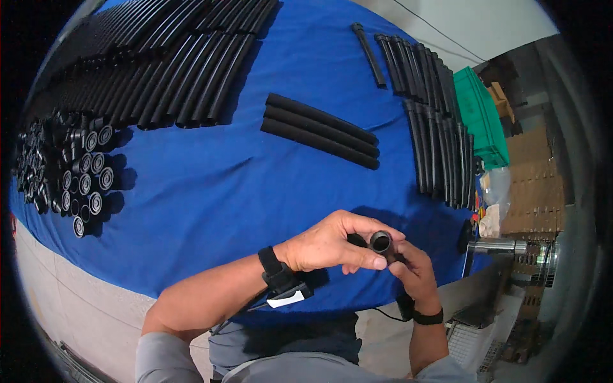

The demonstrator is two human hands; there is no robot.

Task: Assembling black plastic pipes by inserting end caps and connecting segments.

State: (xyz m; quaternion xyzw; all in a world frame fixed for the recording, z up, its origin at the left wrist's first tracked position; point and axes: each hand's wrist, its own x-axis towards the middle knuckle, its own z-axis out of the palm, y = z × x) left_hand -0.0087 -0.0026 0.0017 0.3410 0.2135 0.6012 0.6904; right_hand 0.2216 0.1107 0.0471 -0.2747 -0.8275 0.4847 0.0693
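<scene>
I have a black piece (382, 238) between both hands above the near side of the blue-covered table (211, 198), its round open end facing up at me. The left hand (327, 242) is curled in, thumb and fingers closed on it; the right hand (415, 269) pinches its lower side, fingers bent. Most of its length is hidden, so I can't tell whether a collar is seated on it.

Just beyond lie three plain tubes (321, 131), side by side, which I'd judge to be next in line. Farther right, two rows of collared tubes (439, 147) look finished to me, with one single collared tube (370, 56) lying beside the far row. Much looks left: a broad stock of plain tubes (228, 80) fills the far left, with a heap of loose caps (85, 184) nearer me. Past the collared rows stands a green crate (482, 118); I can't see its contents.
</scene>
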